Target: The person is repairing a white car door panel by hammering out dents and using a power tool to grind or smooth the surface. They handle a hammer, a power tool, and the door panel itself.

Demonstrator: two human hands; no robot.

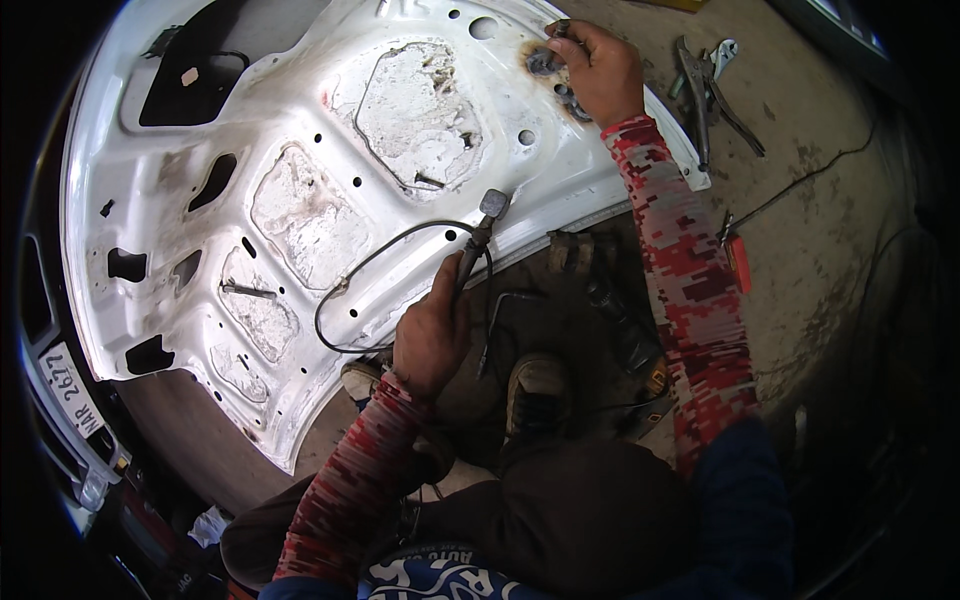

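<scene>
A white car hood lies inner side up before me. My left hand is closed around the handle of a hammer, its squarish metal head raised near the hood's front edge. Beside the hammer runs a thin black cable, looped over the hood; I cannot tell whether the two are joined. At the far right edge, my right hand pinches a small dark metal piece, mostly covered by the fingers. Just below it is a scorched, dark patch on the hood.
Pliers-like tools and a wrench lie on the floor to the right, with a red-handled tool nearer. Two loose metal pieces, a rod and a bolt, rest on the hood. My shoe is close to its front edge.
</scene>
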